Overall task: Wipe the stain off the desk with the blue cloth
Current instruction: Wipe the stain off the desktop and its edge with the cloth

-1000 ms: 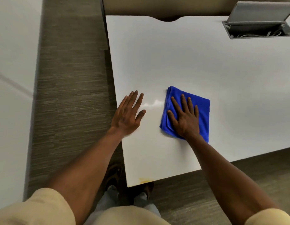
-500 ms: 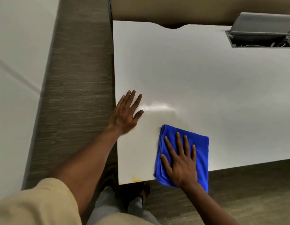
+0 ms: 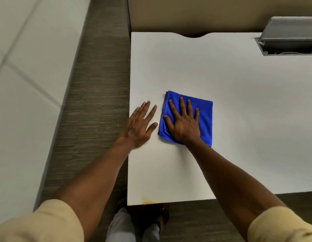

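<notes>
A folded blue cloth [image 3: 205,117] lies flat on the white desk [image 3: 239,95], a little in from its left edge. My right hand [image 3: 183,121] presses down on the cloth with fingers spread and straight. My left hand [image 3: 140,125] rests flat on the bare desk just left of the cloth, fingers straight, its heel at the desk's left edge. A small yellow stain [image 3: 146,200] marks the desk's front left corner, well below both hands.
An open grey cable box [image 3: 289,41] with a raised lid sits in the desk at the back right. A tan partition runs behind the desk. Dark carpet and a pale wall lie to the left. My shoes show under the front edge.
My right hand pulled the cloth down to the desk's front edge, then pushed it back up beside my left hand. The left hand stayed flat near the left edge.
</notes>
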A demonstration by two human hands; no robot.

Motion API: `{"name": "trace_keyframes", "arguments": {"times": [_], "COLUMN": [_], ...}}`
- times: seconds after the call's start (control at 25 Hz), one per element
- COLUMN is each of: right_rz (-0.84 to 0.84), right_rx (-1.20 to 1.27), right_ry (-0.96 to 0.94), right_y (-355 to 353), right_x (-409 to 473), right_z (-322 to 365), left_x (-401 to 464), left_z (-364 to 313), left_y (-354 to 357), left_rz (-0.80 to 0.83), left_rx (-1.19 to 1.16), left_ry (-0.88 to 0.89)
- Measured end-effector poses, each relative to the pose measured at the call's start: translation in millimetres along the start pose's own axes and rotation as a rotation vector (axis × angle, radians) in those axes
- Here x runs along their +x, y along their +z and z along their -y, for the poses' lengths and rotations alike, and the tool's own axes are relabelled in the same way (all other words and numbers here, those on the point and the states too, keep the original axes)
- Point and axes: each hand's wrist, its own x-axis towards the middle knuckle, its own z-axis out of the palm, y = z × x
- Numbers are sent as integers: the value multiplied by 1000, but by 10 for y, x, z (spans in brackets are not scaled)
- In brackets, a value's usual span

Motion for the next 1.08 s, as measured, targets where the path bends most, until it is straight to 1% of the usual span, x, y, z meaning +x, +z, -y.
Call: {"name": "trace_keyframes", "arguments": {"times": [0.08, 0.16, 0.28, 0.36, 0.48, 0.56, 0.64, 0.76, 0.84, 0.96, 1.08], "right_rz": [7, -4, -50, -52, -38, -43, -34, -32, -27, -31, -52], "right_rx": [20, 28, -10, -43, -56, -75, -59, -19, -17, -3, 30], "right_ry": [-23, -72, -129, -129, -129, -171, -174, -97, -72, -74, -71], "right_y": [-28, 62, 311, 408, 398, 350, 279, 145, 105, 103, 204], "right_x": [-151, -592, -1398, -1669, -1633, -1419, -1027, -328, -72, -157, -806], "right_z": [30, 37, 40, 33, 41, 44, 53, 171, 252, 247, 214], "left_x": [4, -27, -99, -114, -89, -77, -90, -76, -81, -74, -68], "left_z": [-17, -41, -82, -83, -87, -99, -125, -155, -173, -191, -198], "left_y": [-18, -6, 52, 78, 71, 36, -1, -68, -95, -136, -129], "left_rz": [24, 57, 47, 46, 33, 19, 4, -6, -8, 6, 15], "left_rx": [40, 76, 92, 69, 31, -1, -31, -62, -57, -53, -46], "left_ry": [-7, -46, -108, -120, -158, -174, -176, -178, -179, -178, -186]}}
